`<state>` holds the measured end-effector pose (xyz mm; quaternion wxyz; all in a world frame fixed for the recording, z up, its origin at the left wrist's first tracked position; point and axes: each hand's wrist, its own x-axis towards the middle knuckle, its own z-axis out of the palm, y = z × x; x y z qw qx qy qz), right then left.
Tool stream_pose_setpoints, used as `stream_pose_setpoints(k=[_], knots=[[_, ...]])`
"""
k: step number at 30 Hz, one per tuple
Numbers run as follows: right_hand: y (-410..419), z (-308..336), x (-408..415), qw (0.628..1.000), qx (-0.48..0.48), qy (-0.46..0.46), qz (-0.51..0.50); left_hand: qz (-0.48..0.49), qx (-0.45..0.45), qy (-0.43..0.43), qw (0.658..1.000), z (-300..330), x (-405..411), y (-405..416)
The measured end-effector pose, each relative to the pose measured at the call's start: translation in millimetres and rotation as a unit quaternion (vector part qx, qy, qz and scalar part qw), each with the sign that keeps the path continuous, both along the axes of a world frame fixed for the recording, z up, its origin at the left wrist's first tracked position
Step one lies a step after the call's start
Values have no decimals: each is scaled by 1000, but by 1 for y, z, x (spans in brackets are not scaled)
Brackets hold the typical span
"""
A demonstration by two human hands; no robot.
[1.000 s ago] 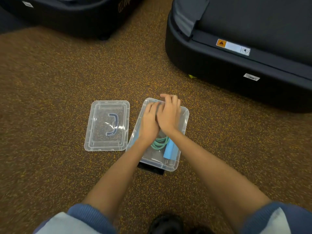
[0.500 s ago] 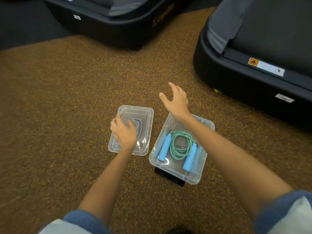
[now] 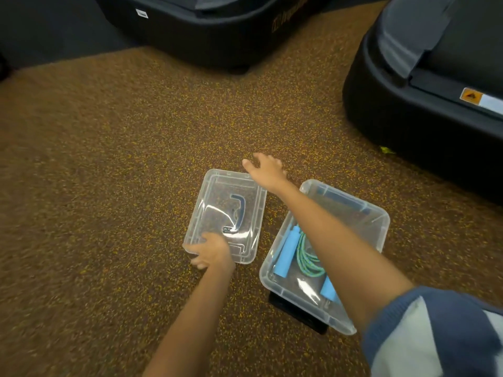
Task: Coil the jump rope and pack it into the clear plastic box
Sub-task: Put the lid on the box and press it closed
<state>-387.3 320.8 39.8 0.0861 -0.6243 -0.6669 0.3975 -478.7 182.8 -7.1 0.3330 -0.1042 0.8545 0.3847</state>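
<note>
The clear plastic box [image 3: 382, 226] stands open on the carpet at the right. Inside it lies the jump rope: a coiled green cord [image 3: 305, 257] between two light blue handles [image 3: 285, 253], partly hidden by my right forearm. The clear lid [image 3: 217, 192], with a dark handle, lies flat to the left of the box. My left hand [image 3: 213, 251] grips the lid's near left corner. Reaching across the box, my right hand [image 3: 265, 170] sits at the lid's far right corner with its fingers spread, holding nothing.
Two big black machine bases stand on the speckled brown carpet, one at the back [image 3: 204, 31] and one at the right [image 3: 408, 118]. A flat black object [image 3: 296, 314] sticks out from under the box's near end.
Both hands left the box, where they pressed on the rope. The left went to the lid's near corner and took hold; the right swung left to the lid's far corner.
</note>
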Motion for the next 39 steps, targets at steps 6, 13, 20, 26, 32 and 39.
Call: stream_pose_setpoints(k=[6,13,20,26,32,39], knots=[[4,-30,-20,994,-102,-32,13,23,9,25,999,-10,0,6],[3,-41,-18,985,-173,-8,-6,0,-1,33,999,-10,-2,5],[3,-32,2,974,-158,118,-112,77,98,61,990,-1,-2,5],[-7,-5,15,960,-122,213,-134,61,220,168,959,18,-4,13],[-8,28,46,940,-96,268,-189,-19,369,238,898,69,9,17],[-15,50,122,798,-185,483,-309,-299,471,296,775,109,41,2]])
